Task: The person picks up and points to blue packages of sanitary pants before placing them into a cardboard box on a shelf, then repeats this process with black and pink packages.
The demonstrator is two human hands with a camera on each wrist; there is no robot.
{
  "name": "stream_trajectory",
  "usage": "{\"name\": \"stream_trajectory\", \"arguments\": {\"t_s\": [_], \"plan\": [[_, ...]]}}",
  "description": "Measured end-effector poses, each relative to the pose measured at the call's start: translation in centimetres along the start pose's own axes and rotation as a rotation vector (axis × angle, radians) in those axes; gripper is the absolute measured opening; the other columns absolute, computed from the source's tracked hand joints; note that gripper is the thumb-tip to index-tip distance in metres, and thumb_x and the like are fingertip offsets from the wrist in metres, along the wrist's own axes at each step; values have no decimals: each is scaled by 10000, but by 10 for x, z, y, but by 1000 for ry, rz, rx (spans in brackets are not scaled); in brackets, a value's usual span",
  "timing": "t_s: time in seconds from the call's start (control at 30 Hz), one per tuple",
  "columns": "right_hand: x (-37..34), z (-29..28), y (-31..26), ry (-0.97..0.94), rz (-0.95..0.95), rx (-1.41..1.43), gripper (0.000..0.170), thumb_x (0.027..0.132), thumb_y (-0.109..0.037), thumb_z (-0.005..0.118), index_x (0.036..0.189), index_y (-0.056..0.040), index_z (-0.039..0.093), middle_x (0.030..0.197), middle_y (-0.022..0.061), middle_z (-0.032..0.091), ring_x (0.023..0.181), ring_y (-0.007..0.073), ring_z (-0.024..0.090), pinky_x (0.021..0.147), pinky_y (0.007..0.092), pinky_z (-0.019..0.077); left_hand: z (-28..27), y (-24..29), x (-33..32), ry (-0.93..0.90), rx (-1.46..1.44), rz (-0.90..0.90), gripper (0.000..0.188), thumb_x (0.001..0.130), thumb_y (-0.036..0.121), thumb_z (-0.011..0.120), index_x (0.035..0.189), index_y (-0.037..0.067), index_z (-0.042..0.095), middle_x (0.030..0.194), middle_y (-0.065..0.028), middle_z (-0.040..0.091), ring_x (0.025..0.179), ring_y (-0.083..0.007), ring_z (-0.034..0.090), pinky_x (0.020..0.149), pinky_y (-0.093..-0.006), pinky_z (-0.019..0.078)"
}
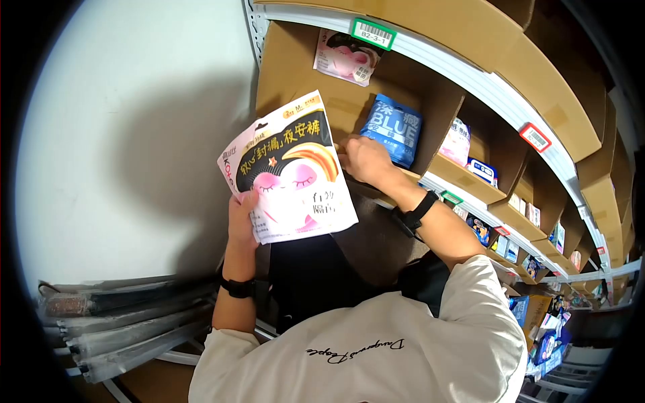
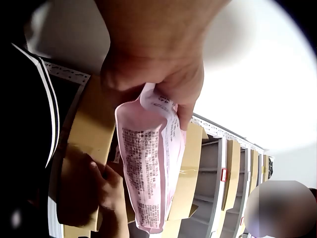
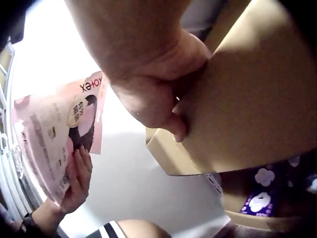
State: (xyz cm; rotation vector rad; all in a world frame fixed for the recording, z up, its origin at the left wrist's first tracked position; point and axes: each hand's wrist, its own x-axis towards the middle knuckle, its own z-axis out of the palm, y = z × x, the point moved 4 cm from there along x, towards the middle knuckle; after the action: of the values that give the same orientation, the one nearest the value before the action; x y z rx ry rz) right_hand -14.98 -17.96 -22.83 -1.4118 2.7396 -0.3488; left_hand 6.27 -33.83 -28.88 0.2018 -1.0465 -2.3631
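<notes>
My left hand (image 1: pixel 243 218) grips the lower left edge of a pink, white and black Kotex pack of sanitary night pants (image 1: pixel 289 178), thumb on its front. The pack is held upright in front of the shelf; its printed pink underside (image 2: pixel 143 173) shows in the left wrist view. My right hand (image 1: pixel 368 161) is at the front wall of an open cardboard bin (image 3: pixel 247 99), its fingers curled over the cardboard edge. Right behind that hand in the bin stands a blue pack (image 1: pixel 395 131) marked BLUE. A similar Kotex pack (image 1: pixel 346 57) lies at the bin's back.
Above the bin a barcode label (image 1: pixel 373 33) in a green frame sits on the shelf rail. More cardboard bins with packs (image 1: pixel 455 142) run off to the right. A white wall (image 1: pixel 134 134) rises on the left, with plastic-wrapped bundles (image 1: pixel 127 322) low beside it.
</notes>
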Motion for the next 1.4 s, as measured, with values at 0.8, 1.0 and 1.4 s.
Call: {"name": "stream_trajectory", "arguments": {"t_s": [0.8, 1.0, 1.4], "plan": [[105, 17, 99, -164, 467, 1189, 159, 940, -69, 607, 1092, -33, 638, 926, 8, 614, 743, 99, 558, 644, 305, 540, 55, -28, 93, -192, 1603, 618, 701, 801, 347, 760, 1360, 31, 478, 1519, -227, 295, 1441, -442, 167, 1148, -487, 261], [96, 16, 63, -389, 225, 101, 457, 902, -397, 626, 864, 54, 686, 613, 115, 670, 518, 199, 656, 571, 310, 556, 65, -38, 99, -183, 1603, 585, 759, 780, 405, 775, 1377, 51, 467, 1564, -206, 219, 1461, -430, 109, 1164, -501, 212], [-187, -124, 73, -138, 206, 584, 361, 931, -335, 648, 1073, -3, 660, 764, 61, 672, 663, 135, 642, 627, 312, 501, 75, -67, 157, -304, 1760, 692, 830, 766, 471, 769, 1338, -38, 450, 1536, -261, 244, 1429, -482, 153, 1161, -534, 212]]}}
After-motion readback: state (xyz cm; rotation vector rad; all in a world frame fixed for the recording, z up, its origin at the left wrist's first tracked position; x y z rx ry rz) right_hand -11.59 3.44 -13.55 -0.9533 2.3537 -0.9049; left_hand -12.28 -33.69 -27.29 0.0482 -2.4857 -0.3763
